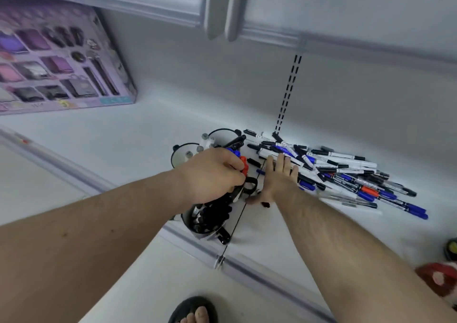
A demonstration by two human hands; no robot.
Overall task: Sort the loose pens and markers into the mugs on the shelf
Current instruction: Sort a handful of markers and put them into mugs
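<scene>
Left hand, fingers curled, grips red-capped markers above the mugs. Just right of the mugs, the right hand lies flat with straight fingers on the near edge of the pen pile. The mugs stand on the white shelf, the nearest full of black-capped pens.

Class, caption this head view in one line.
Left hand grips markers above the mugs; right hand rests beside the pile.
</scene>
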